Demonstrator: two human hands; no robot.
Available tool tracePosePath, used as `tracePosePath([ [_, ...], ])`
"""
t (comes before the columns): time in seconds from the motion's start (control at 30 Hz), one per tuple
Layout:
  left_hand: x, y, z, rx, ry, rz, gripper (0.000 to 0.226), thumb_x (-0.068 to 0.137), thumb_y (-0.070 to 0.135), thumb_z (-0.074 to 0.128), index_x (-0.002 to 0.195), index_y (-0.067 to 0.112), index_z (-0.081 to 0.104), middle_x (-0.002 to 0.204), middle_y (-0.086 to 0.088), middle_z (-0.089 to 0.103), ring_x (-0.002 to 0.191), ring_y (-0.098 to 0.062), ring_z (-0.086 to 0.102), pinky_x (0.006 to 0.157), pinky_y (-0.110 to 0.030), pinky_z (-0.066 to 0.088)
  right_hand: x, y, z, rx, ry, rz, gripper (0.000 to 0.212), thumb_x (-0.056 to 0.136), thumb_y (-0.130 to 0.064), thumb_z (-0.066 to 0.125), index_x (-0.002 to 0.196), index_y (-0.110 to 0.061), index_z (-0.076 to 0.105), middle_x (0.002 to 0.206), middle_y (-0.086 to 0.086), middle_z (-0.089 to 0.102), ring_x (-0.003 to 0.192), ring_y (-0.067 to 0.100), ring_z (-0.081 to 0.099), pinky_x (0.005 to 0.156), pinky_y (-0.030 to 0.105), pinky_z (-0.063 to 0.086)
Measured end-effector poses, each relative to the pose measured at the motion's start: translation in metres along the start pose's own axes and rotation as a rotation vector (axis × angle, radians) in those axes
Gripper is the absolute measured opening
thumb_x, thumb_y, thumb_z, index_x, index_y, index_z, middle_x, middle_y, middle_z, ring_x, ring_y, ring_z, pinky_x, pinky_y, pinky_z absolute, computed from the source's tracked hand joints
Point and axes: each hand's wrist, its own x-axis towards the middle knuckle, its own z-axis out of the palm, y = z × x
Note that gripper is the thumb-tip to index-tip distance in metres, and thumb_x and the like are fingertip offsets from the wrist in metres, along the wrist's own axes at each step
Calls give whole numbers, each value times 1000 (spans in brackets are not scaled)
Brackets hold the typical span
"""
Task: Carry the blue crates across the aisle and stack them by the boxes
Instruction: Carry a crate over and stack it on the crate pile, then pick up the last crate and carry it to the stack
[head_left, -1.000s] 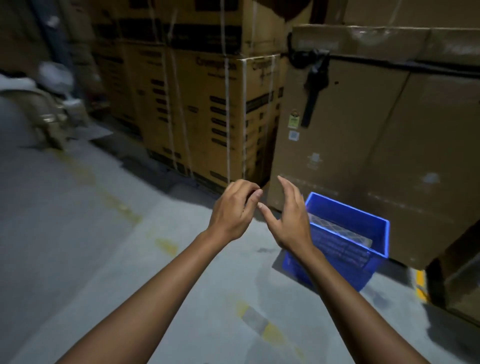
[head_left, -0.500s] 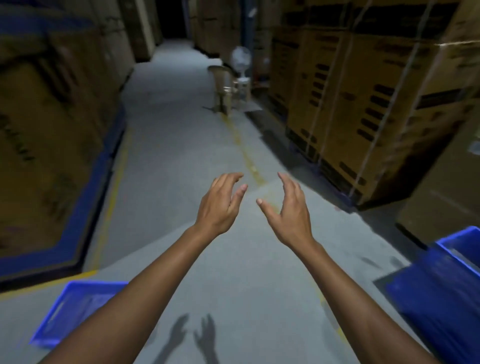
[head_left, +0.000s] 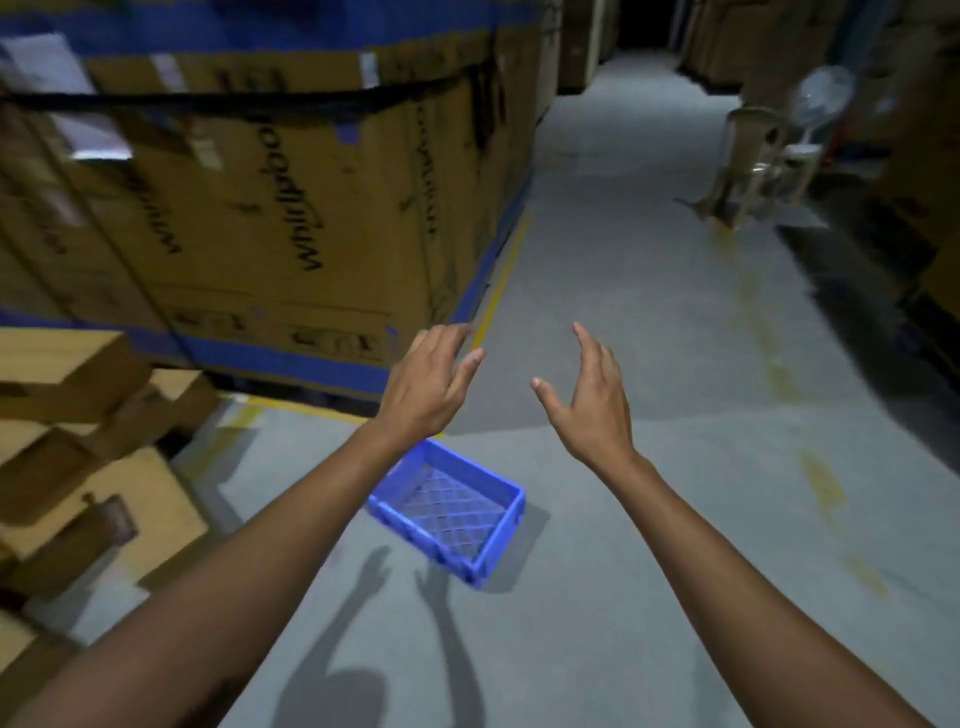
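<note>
my left hand and right hand hang empty over the aisle, each grip wide with fingers relaxed. a blue crate sits on the concrete floor below them, near stacked cardboard boxes.

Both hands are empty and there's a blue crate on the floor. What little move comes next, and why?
Probably bend and lower both hands to the blue crate. The left hand and right hand hover open, holding nothing, and the crate lies empty on the floor below them.

Bare forearms and hands (nails apparently short).
</note>
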Motion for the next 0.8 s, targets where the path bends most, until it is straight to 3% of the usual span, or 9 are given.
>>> tracePosePath([
  [0.37, -49, -181, -82, 130, -10, -234, 48, 101, 46, 37, 137, 15, 44, 129, -6, 52, 120, -26, 44, 87, -42, 46, 28, -104, 167, 23, -225, -89, 79, 88, -38, 65, 151, -14, 24, 151, 12, 33, 138, 28, 31, 108, 41, 33],
  [0.63, -43, -280, -97, 248, -102, -296, 52, 100, 50, 35, 139, 16, 41, 133, -3, 49, 122, -24, 45, 95, -40, 44, 67, -119, 275, 124, -299, -62, 77, 89, -40, 64, 151, -13, 26, 152, 11, 32, 139, 28, 30, 108, 40, 32],
  [0.8, -8, -322, -81, 326, -222, -234, 50, 101, 47, 37, 139, 16, 41, 133, -3, 49, 121, -25, 45, 94, -41, 46, 87, -110, 326, 102, -363, 21, 72, 90, -37, 64, 149, -15, 30, 151, 12, 33, 138, 29, 31, 108, 41, 33],
])
